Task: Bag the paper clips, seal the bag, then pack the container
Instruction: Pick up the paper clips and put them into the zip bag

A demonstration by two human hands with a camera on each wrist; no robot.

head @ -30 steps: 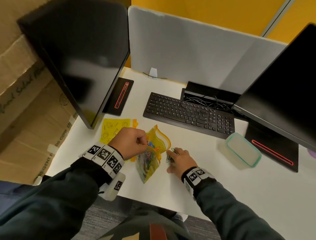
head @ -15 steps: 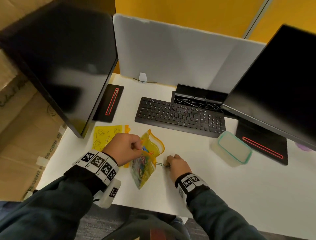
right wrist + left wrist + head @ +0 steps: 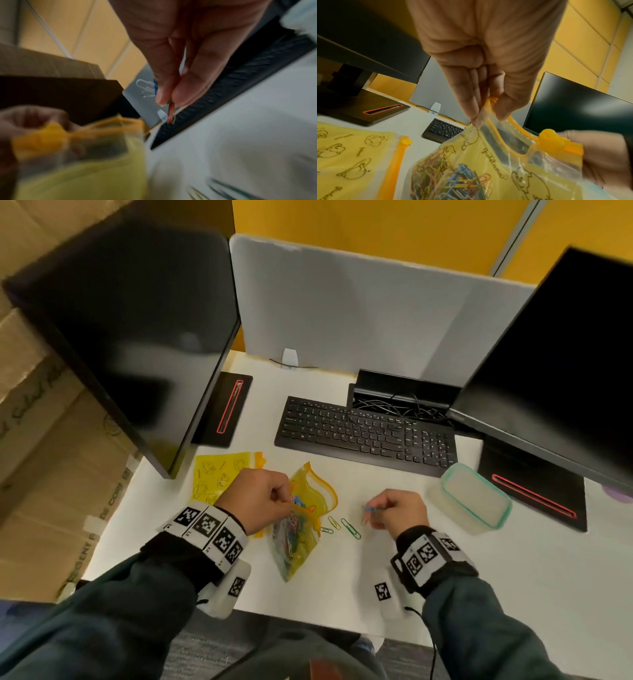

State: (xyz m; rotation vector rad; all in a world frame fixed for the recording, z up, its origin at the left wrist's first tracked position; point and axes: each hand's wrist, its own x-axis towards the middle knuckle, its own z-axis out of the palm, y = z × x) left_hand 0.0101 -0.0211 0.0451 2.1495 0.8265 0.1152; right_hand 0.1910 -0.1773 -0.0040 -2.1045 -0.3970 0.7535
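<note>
A yellow zip bag [image 3: 301, 529] with printed drawings stands on the white desk [image 3: 342, 583], its mouth open and several coloured paper clips [image 3: 453, 180] inside. My left hand [image 3: 286, 501] pinches the bag's upper edge [image 3: 485, 106] near the orange zip track; the orange slider [image 3: 554, 138] sits at the track's end. My right hand [image 3: 371, 510] hovers a little to the right of the bag and pinches a few paper clips [image 3: 170, 115], red, blue and silver. Three loose green clips [image 3: 351, 528] lie on the desk between the bag and my right hand.
A frosted container with a teal-rimmed lid [image 3: 474, 501] stands right of my right hand. A second yellow bag [image 3: 215, 477] lies flat behind my left hand. A black keyboard [image 3: 366, 433] and two monitors [image 3: 137, 320] close off the back. Cardboard boxes [image 3: 51, 440] stand at the left.
My right hand has left the desk beside the bag and moved right and up with clips pinched in it. My left hand still holds the bag's edge.
</note>
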